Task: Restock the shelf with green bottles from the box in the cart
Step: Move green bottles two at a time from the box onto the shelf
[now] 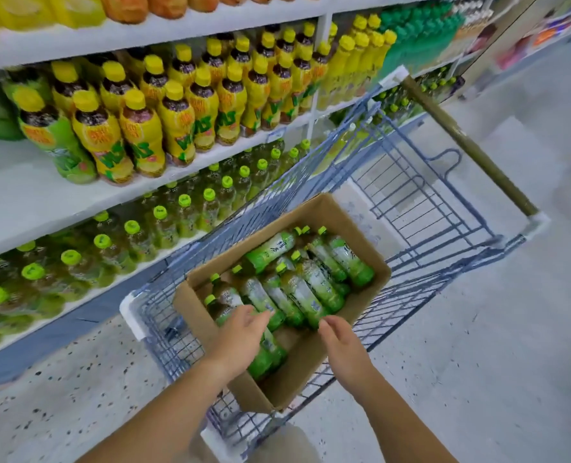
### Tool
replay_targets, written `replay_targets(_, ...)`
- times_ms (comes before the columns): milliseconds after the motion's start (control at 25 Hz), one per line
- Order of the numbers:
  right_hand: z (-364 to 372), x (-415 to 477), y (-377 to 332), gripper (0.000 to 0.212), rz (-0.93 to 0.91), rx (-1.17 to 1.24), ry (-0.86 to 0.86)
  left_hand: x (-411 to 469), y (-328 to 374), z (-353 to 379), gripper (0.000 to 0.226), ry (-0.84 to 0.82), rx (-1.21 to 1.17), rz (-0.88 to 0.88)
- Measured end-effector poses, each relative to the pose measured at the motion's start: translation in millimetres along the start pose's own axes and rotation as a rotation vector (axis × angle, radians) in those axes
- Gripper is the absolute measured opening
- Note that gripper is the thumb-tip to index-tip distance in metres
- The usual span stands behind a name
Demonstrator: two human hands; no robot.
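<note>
Head view: a cardboard box (pixel 297 362) sits in the near end of a blue wire cart (pixel 131 310), low in the middle of the frame. The green bottles (pixel 310 289) lie on their sides inside the box, packed close and partly stacked, with their green caps pointing toward the upper left.

Both bare forearms come up from the bottom edge. The left hand (pixel 240 339) is over the near left part of the box. Its fingers (pixel 259 317) are stretched forward and only slightly bent, lying over the bottles there without closing round any of them. The right hand (pixel 342 345) is just beside it, over the near right part of the box, seen from the back. Its fingers (pixel 327 324) bend downward toward the bottles, and I cannot tell whether they have hold of one.

The cart's olive handle (pixel 471 148) runs along the upper right of the frame.

The shelf (pixel 17 195) fills the left and upper part of the picture, with a bare stretch of white board at the left edge. Yellow bottles (pixel 177 121) with yellow caps stand on it in rows. On the level below, rows of green-capped bottles (pixel 184 208) stand upright, close beside the cart. A pale speckled floor (pixel 77 379) shows at lower left
</note>
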State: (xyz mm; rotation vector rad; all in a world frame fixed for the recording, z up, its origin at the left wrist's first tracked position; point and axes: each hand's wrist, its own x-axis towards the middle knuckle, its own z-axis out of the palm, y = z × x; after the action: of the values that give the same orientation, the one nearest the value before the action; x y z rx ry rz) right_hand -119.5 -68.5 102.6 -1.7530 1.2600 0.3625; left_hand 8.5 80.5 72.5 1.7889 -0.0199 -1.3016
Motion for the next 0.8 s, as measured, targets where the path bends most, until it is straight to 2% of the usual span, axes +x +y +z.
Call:
replay_targets(160,-6.7,69.8,11.3,0.048,-0.006,-0.11,-0.012,66.4,8.2,5.2,0.062,0.074,0.137,0.002)
replay_targets(360,-4.3,165.4,40.4,0.059,-0.009,-0.304,-0.055,161.3,13.5,11.1,0.064,0.149,0.656,0.144)
replay_targets(560,16.8,237.4,67.2,0.045,-0.031,-0.499,-0.067,262.1,31.0,38.2,0.036,0.201,1.016,0.391)
replay_targets(640,24.7,250.7,74.2,0.046,0.011,-0.496,-0.076,290.9,32.6,47.8,0.041,0.249,1.105,0.419)
replay_targets(720,27.5,260.2,81.3,0.056,0.075,-0.453,-0.076,316.8,28.0,58.6,0.055,0.281,1.175,0.386)
replay_targets(800,28.5,265.7,84.0,0.058,0.089,-0.465,-0.072,333.6,20.7,66.5,0.06,0.319,1.228,0.329)
